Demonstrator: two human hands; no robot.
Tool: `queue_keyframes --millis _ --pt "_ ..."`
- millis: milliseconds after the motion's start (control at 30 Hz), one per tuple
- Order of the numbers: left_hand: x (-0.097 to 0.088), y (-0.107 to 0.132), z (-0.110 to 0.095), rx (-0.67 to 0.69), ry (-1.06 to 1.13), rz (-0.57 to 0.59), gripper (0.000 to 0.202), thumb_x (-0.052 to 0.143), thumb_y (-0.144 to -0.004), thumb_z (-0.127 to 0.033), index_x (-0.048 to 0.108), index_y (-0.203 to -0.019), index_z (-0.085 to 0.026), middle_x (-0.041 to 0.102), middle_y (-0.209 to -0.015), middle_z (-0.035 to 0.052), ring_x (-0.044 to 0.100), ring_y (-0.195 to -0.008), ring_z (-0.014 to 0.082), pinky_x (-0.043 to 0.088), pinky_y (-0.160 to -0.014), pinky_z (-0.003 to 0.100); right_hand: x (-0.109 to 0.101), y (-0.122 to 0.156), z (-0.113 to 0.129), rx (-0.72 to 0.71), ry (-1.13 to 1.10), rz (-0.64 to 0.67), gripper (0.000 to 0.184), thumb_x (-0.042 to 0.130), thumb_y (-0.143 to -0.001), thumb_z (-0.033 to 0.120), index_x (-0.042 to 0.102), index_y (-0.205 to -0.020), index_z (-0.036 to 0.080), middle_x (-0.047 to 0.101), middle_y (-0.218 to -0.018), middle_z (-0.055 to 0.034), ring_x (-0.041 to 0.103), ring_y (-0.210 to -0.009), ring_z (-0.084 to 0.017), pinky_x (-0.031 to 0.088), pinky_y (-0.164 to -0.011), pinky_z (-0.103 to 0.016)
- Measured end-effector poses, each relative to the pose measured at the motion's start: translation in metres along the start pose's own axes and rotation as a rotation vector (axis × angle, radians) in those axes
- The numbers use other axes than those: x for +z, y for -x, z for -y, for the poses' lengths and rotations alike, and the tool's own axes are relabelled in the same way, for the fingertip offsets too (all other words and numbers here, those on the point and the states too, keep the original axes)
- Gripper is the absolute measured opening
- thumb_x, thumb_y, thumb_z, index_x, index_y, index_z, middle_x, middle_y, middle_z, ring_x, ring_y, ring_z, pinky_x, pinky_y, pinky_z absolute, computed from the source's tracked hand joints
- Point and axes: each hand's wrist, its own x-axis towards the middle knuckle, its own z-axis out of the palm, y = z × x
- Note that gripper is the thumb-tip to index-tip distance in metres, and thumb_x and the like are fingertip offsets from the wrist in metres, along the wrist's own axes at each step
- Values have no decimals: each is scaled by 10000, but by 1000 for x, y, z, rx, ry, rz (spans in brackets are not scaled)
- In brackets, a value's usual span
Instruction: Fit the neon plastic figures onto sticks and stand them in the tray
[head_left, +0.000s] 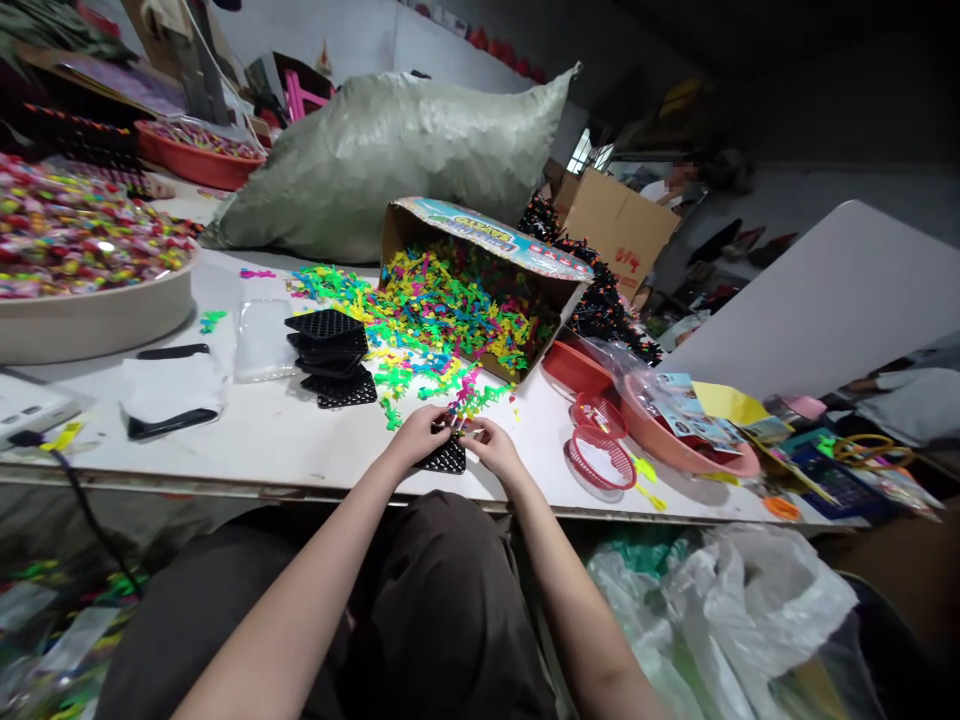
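My left hand (421, 434) and my right hand (492, 446) meet over a black perforated tray (444, 460) near the table's front edge. The fingers of both are drawn together in a pinch, and the small piece or pieces between them are too small to name. Just beyond my fingertips lie small pink and green plastic figures (466, 388). They spread from a tipped cardboard box (551, 370) full of yellow, green, blue and pink ones. To the left is an uneven stack of black perforated trays (334, 350).
Clear plastic bags (264, 340) lie left of the stack. A large tub (97, 325) of colourful small pieces stands at far left. Behind sits a bulging grey-green sack (405, 150). On the right are red baskets (600, 460) and a pink basin (675, 445). A person (664, 190) is in the background.
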Motion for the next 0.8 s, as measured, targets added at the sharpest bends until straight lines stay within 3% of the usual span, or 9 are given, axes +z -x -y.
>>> queue_keyframes --millis 100,267,800 --pt "2 -2 7 -49 -22 -16 300 576 -678 -262 564 -966 -177 618 -928 48 562 -856 188 421 -777 287 9 -12 0 -34 62 -3 315 648 -605 333 610 -860 152 550 -670 14 403 -540 -89 336 -507 -209" --pt "4 -4 14 -76 21 -3 112 540 -704 -224 568 -809 -199 625 -835 8 567 -792 163 423 -725 260 13 -20 -7 -73 34 -5 272 639 -612 366 634 -775 150 563 -658 5 444 -580 -111 347 -541 -218" --pt "2 0 4 -13 -123 29 117 453 -748 -208 495 -858 -206 600 -819 36 547 -781 199 377 -661 280 17 -21 -17 -55 107 -50 287 591 -641 442 629 -673 159 540 -596 9 441 -566 -121 371 -554 -232"
